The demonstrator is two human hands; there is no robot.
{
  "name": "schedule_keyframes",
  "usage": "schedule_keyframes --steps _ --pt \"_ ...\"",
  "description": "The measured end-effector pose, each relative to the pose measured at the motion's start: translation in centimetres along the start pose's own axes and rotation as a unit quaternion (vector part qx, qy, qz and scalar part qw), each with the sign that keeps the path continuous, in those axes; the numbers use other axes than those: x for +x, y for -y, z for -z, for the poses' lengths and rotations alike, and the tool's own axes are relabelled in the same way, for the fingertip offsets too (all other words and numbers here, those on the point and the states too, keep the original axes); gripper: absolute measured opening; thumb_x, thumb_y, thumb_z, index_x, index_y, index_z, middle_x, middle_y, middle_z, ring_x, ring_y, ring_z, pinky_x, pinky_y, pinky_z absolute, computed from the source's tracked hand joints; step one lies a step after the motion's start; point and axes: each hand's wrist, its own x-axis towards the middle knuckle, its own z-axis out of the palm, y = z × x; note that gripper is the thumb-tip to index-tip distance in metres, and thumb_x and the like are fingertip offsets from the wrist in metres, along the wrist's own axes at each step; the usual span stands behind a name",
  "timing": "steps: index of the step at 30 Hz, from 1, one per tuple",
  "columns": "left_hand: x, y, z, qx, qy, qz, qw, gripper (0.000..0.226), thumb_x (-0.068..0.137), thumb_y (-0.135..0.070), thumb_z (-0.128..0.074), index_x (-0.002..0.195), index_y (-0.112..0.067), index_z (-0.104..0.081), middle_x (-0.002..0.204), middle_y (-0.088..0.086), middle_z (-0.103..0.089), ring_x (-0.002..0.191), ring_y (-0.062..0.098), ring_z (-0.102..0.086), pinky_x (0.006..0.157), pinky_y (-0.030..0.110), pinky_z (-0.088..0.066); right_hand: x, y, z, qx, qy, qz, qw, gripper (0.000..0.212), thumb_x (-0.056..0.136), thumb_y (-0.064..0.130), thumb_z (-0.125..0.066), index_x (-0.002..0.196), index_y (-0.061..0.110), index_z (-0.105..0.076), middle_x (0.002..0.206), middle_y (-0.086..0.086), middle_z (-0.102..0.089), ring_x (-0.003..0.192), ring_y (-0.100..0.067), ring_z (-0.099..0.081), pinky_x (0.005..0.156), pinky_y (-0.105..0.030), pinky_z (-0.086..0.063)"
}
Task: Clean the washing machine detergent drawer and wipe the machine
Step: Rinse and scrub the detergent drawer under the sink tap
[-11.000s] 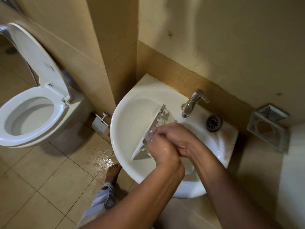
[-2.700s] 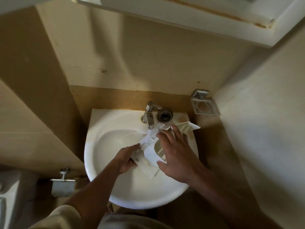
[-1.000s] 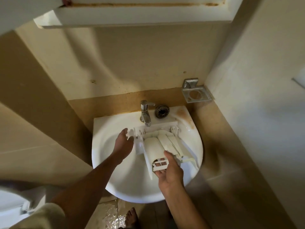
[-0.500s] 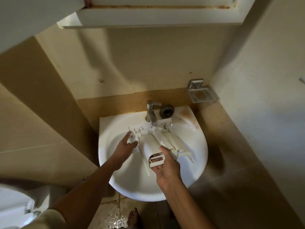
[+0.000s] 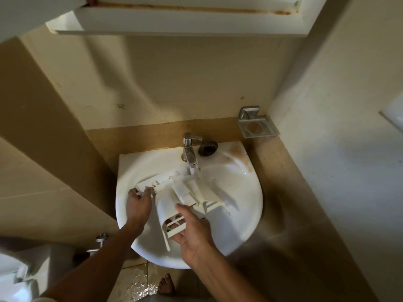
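the drawer (image 5: pixel 166 202) turned more under the tap (image 5: pixel 189 149). left hand (image 5: pixel 139 202) and right hand (image 5: pixel 194 229) grip it; rinsing now, machine wipe seems left.

- Nothing here can be read: no lettering, brand, number or sign shows on the detergent drawer (image 5: pixel 169 202), the tap (image 5: pixel 189 150) or the sink (image 5: pixel 246 203).

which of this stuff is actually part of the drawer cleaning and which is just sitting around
In use: drawer, running tap, sink, left hand and right hand holding the drawer.
Just lying about: drain cover, wall holder, toilet.
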Motion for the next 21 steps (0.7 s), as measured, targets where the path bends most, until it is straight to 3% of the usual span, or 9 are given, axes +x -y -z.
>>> schedule_keyframes --steps 4,9,12,14,16,21 --pt "-0.6 0.4 0.4 0.004 -0.029 0.024 0.999 0.051 0.099 -0.046 -0.052 0.13 -0.006 -0.05 0.122 0.017 -0.062 0.111 0.038 -0.059 0.091 0.046 -0.048 -0.1 -0.1 1.0 -0.016 0.018 -0.002 1.0 0.057 0.07 0.014 -0.088 0.122 0.01 -0.062 0.104 -0.017 -0.076 0.092 -0.033 -0.075 0.075 -0.05 -0.062" --pt "-1.7 0.1 -0.7 -0.02 0.068 -0.009 0.997 0.051 0.085 -0.057 -0.057 0.096 -0.008 -0.062 0.089 0.015 -0.066 0.09 0.04 -0.066 0.086 0.061 -0.055 -0.2 3.0 4.8 -0.013 -0.025 0.028 0.999 0.046 0.077 0.009 -0.08 0.119 0.004 -0.064 0.107 -0.023 -0.073 0.091 -0.034 -0.071 0.063 -0.04 -0.06" --pt "-2.2 -0.5 -2.5 -0.026 0.111 0.004 0.993 0.05 0.08 -0.055 -0.061 0.086 -0.005 -0.059 0.077 0.007 -0.06 0.077 0.029 -0.06 0.078 0.052 -0.056 -0.8 4.1 5.9 -0.005 -0.026 0.033 0.999 0.043 0.079 0.009 -0.079 0.119 0.003 -0.063 0.105 -0.021 -0.073 0.087 -0.032 -0.071 0.061 -0.037 -0.059" --pt "-2.8 -1.5 -3.2 -0.037 0.103 0.0 0.994 0.027 0.092 -0.043 -0.061 0.099 -0.017 -0.06 0.084 0.005 -0.063 0.08 0.024 -0.059 0.075 0.041 -0.052 -0.9 4.4 6.2 -0.028 -0.019 0.038 0.999 0.041 0.08 0.009 -0.078 0.118 0.003 -0.063 0.104 -0.021 -0.074 0.087 -0.032 -0.071 0.062 -0.038 -0.06" --pt "-2.9 -1.8 -3.4 -0.046 0.086 -0.001 0.995 0.021 0.098 -0.034 -0.059 0.114 -0.021 -0.058 0.09 0.006 -0.063 0.079 0.023 -0.059 0.076 0.038 -0.051 -0.7 5.0 6.5 -0.064 -0.015 0.051 0.997 0.041 0.08 0.01 -0.079 0.117 0.003 -0.064 0.101 -0.02 -0.075 0.089 -0.033 -0.072 0.065 -0.04 -0.06" --pt "-2.6 -2.7 -3.6 0.0 0.168 0.039 0.985 0.025 0.097 -0.025 -0.059 0.086 -0.005 -0.068 0.082 0.01 -0.065 0.078 0.027 -0.06 0.077 0.04 -0.053 -0.6 7.5 7.8 -0.171 -0.041 0.151 0.973 0.047 0.07 0.022 -0.084 0.112 0.012 -0.066 0.093 -0.01 -0.078 0.085 -0.028 -0.076 0.072 -0.046 -0.063"
